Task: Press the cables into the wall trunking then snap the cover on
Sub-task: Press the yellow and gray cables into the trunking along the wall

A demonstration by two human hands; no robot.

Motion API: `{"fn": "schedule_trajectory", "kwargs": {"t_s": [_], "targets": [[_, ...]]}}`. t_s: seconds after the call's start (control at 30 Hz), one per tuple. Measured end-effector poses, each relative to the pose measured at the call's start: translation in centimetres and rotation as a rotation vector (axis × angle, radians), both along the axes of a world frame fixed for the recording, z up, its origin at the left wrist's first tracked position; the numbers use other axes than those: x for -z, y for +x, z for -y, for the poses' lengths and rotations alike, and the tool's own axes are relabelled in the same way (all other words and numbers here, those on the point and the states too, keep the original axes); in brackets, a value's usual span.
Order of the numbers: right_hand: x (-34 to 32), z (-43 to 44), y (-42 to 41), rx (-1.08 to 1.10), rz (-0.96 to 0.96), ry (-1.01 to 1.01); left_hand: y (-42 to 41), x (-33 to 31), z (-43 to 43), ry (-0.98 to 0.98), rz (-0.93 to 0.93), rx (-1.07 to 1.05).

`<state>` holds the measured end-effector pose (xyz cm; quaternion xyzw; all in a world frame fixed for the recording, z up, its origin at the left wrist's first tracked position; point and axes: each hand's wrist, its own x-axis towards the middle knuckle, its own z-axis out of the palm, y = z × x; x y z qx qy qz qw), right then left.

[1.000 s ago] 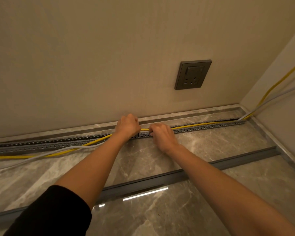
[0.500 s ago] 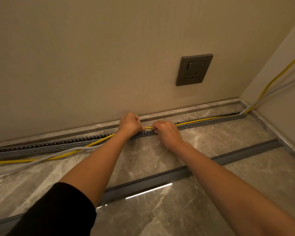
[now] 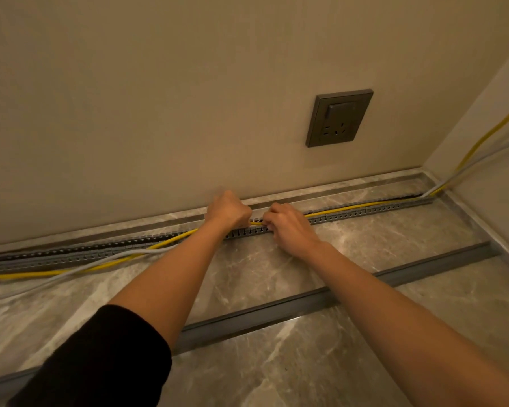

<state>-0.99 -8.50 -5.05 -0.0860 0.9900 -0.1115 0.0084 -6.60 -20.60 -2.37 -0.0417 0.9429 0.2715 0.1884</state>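
A grey slotted trunking (image 3: 365,213) runs along the foot of the wall on the marble floor. A yellow cable (image 3: 350,206) lies in it on the right; to the left the same cable leaves the channel and trails over the floor beside a grey cable (image 3: 106,260). My left hand (image 3: 228,211) and my right hand (image 3: 288,227) sit side by side at the trunking's middle, both closed on the yellow cable. The long grey cover (image 3: 276,311) lies loose on the floor, nearer me, passing under my forearms.
A dark wall socket (image 3: 339,117) sits above the trunking to the right. The side wall (image 3: 500,160) closes the corner at right, where both cables climb. A marble skirting ledge (image 3: 335,189) runs behind the trunking.
My hands have drawn closer together on the yellow cable. The view has shifted slightly, with the hands a little higher in frame.
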Motion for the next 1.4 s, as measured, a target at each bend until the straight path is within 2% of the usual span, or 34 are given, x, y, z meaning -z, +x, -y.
{"fn": "schedule_trajectory", "kwargs": {"t_s": [0.2, 0.43, 0.63, 0.9, 1.17, 1.27, 1.4], "targets": [[-0.6, 0.5, -0.3, 0.016, 0.040, 0.068, 0.8, 0.2, -1.1, -0.040, -0.028, -0.099], [-0.7, 1.0, -1.1, -0.025, 0.088, 0.116, 1.9, -0.4, 2.3, 0.095, -0.069, 0.019], [-1.0, 2.9, -1.4, 0.044, 0.093, -0.030, 2.2, 0.2, 5.7, 0.050, -0.071, 0.021], [-0.9, 3.4, -1.9, 0.132, 0.098, -0.038, 1.9, 0.7, 5.9, 0.027, -0.140, 0.057], [-1.2, 4.2, -1.1, 0.176, 0.071, -0.041, 0.5, -0.2, 6.0, -0.053, 0.058, 0.145], [-0.8, 4.3, -1.4, 0.215, 0.112, -0.119, 0.2, -0.4, 5.9, -0.066, 0.123, 0.136], [-0.7, 3.9, -1.5, 0.314, 0.241, -0.453, -0.4, -0.5, 5.7, -0.065, 0.187, 0.141]]}}
